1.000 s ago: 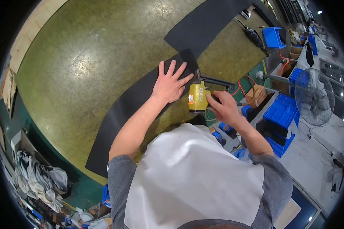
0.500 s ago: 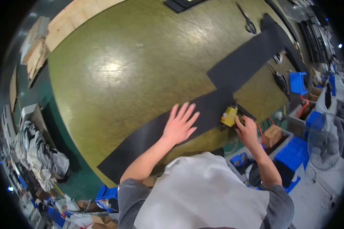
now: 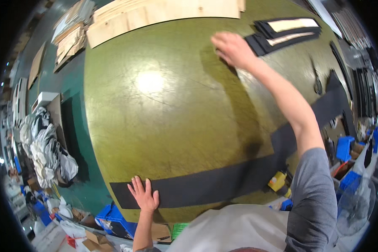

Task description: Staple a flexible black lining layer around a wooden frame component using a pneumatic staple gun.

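Note:
A long black strip of sheet material [image 3: 206,187] lies along the near side of the olive-green table [image 3: 172,122]. Near its left end my left hand [image 3: 144,195] rests flat on it, fingers spread. My right hand [image 3: 233,49] is stretched far across the table, close to the black pieces with pale wooden faces [image 3: 294,26]. It looks slightly blurred, its fingers loosely extended, and I see nothing in them. A yellow boxy tool [image 3: 278,182] sits at the strip's near edge on the right, partly behind my right sleeve.
Pale wooden boards [image 3: 168,16] line the far edge. Scissors [image 3: 317,80] lie at the right, near a second black piece [image 3: 329,107] that meets the strip. A blue bin [image 3: 345,148] and a fan [image 3: 355,206] stand at right; a heap of pale cloth [image 3: 44,147] stands left.
My right hand has left the yellow tool and swung far across the table. My left hand has shifted left along the strip, which now lies straighter. The view has shifted too.

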